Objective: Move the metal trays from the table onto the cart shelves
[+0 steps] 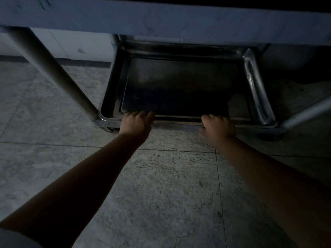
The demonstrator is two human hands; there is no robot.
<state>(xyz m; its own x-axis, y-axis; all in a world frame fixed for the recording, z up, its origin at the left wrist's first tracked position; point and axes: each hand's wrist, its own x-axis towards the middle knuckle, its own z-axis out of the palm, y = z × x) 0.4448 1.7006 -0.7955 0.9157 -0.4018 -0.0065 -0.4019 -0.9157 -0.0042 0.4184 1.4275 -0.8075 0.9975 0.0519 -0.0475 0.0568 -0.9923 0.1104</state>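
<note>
The one head view looks steeply down and forward, close over the low cart shelf.

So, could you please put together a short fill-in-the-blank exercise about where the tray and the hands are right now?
1. The metal tray lies on the cart's ____ shelf, close to the floor.
2. The left hand and right hand both grip the tray's ____ edge.
3. The floor under the arms is covered in ____.

Missing words: bottom; near; tiles
</note>
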